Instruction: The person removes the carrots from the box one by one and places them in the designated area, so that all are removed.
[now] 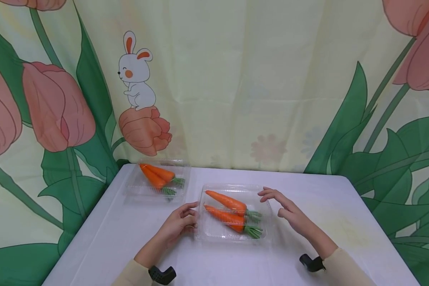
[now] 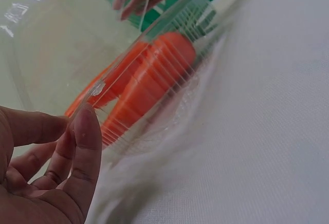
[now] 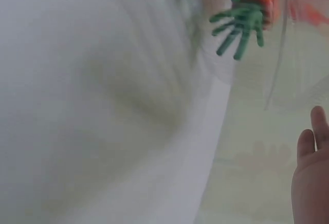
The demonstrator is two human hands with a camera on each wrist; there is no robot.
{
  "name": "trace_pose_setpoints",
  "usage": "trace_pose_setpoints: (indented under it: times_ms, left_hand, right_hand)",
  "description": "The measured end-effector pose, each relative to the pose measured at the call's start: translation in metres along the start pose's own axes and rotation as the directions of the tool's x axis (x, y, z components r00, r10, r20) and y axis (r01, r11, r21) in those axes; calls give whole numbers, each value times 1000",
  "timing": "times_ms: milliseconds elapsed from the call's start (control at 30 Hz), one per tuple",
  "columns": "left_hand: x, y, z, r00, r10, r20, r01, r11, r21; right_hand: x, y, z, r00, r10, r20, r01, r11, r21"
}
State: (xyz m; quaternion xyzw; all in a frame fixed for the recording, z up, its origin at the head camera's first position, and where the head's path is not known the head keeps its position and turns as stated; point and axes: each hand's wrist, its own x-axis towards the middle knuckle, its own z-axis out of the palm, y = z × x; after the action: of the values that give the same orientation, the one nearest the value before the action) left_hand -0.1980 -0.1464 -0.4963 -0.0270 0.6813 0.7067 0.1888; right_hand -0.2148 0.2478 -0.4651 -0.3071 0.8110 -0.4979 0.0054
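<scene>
A pale curtain [image 1: 214,79] printed with tulips and a white rabbit [image 1: 137,71] hangs behind the white tabletop [image 1: 111,230]. From my end, I have a clear plastic box [image 1: 214,232] lying flat between the two grips, with a pair of orange carrots [image 1: 225,217] inside, narrow ends toward the left grip [image 1: 178,224] and green tops toward the right grip [image 1: 289,210].

The left grip pinches the box's near-left edge between thumb and fingertips, as the left wrist view shows me. The right grip holds nothing: its fingers are loosely extended by the far-right corner, and I can't tell whether a fingertip touches the plastic. Nor can I tell whether the lid is fully pressed down all round.

Beyond the left grip, toward the back, sits a second clear box [image 1: 134,190] with two more carrots [image 1: 151,172] in it.

I'd judge the near box very light, its thin walls springy and quick to dent or slide on the smooth cloth. The stiffest hold should be the rim, so I'd keep the left grip's pinch gentle and meet it with the right grip on the opposite edge, keeping the box level because the carrots look free to roll inside.
</scene>
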Motion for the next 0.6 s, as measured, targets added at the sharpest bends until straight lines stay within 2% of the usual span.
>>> trace_pose_setpoints:
  times_ms: [167,267,400,600]
  left_hand:
    - [0,0,-1,1000,1,31,-1,1000,-13]
    - [1,0,-1,999,-5,39,5,1000,-16]
    - [0,1,-1,999,-16,41,17,1000,-24]
    - [-3,0,1,999,-13,39,14,1000,-24]
  right_hand:
    - [18,5,-9,998,62,2,-62,991,115]
    - [29,10,-13,997,77,-5,-75,976,205]
    - [41,17,-15,999,49,-1,-46,935,351]
    - [58,24,-14,998,46,-43,-21,880,474]
